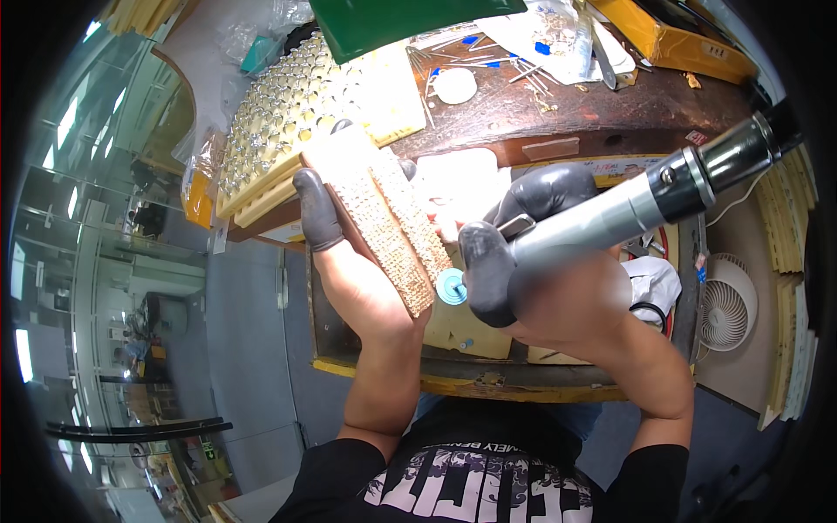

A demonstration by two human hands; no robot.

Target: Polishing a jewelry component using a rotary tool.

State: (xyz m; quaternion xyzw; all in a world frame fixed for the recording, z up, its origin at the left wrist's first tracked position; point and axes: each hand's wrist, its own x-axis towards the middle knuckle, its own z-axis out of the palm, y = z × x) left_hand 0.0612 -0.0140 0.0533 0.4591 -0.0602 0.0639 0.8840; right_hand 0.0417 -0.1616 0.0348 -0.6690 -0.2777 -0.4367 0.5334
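Note:
My left hand is wrapped around a long brown block from its left side, with black covers on the fingertips. Two rough, grainy tan strips run along the block's upper face, split by a groove. In my right hand, its fingers also in black covers, is a grey rotary handpiece that slants up to the right. A small blue disc on the handpiece's tip sits at the block's lower right edge. Whether disc and block touch, I cannot tell.
A cream tray with many shiny round pieces stands at the back left. Thin metal rods lie scattered on the wooden bench. Overhead hangs a green panel. An open drawer lies below my hands; a white fan stands right.

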